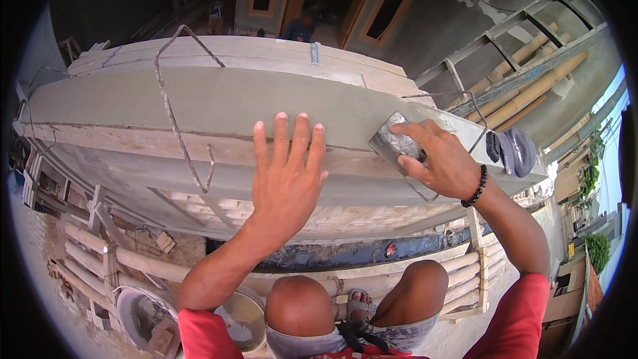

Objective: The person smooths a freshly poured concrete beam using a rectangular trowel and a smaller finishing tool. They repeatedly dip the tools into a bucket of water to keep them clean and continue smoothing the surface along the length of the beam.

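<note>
A long ledge of smooth grey mortar [219,96] with a board along its near side runs across in front of me. My left hand [287,173] lies flat, fingers spread and pointing away, with its fingertips at the ledge's near edge. My right hand [438,159] grips a wet-looking grey rectangular block [397,139] between thumb and fingers. The block is tilted at the ledge's near edge, right of my left hand; its material is unclear. A dark bead bracelet [476,186] circles my right wrist.
Bent metal rods [174,113] stick up around the ledge. A dark rounded bundle [515,151] sits at its right end. Bamboo poles [525,86] and a ladder-like frame [503,50] lie beyond. Two buckets [143,319] stand below left, beside bamboo scaffolding [153,264]. Another person [302,26] is in the dark background.
</note>
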Demonstrator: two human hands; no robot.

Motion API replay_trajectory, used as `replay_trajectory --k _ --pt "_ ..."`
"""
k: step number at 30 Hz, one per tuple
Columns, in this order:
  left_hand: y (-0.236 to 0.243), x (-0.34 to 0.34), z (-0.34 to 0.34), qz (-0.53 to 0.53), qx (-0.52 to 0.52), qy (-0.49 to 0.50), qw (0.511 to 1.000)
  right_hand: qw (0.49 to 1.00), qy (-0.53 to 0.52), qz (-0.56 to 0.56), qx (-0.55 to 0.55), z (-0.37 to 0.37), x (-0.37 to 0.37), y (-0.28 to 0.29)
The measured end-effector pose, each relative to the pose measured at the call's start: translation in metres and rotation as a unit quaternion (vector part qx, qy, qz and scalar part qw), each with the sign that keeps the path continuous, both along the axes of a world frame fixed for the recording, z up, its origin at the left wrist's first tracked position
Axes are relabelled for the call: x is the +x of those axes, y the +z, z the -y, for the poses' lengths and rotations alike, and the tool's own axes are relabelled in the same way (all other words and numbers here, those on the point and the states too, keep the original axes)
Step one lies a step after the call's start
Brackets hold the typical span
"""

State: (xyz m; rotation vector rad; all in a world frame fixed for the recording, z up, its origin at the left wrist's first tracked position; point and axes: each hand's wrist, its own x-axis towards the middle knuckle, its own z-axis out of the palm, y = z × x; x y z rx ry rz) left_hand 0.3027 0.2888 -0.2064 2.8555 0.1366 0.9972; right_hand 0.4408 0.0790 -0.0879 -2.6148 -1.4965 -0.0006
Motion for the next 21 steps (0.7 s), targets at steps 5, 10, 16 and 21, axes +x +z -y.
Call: replay_trajectory --k 5,10,16,21 --pt "0.003 0.009 0.013 0.004 -0.012 -0.018 1.0 0.988 -0.135 0.076 -0.013 0.005 0.04 -0.008" --pt "-0.004 0.002 0.001 0.01 -0.001 0.0 1.0 1.0 0.008 -0.001 -0.001 -0.012 -0.008 0.003" --pt "-0.001 0.007 0.007 0.013 -0.002 -0.011 1.0 0.989 -0.127 0.082 0.007 -0.031 0.056 -0.007" --pt "-0.005 0.01 0.007 0.017 0.006 -0.007 1.0 0.995 -0.057 0.038 0.072 -0.099 0.066 -0.017"
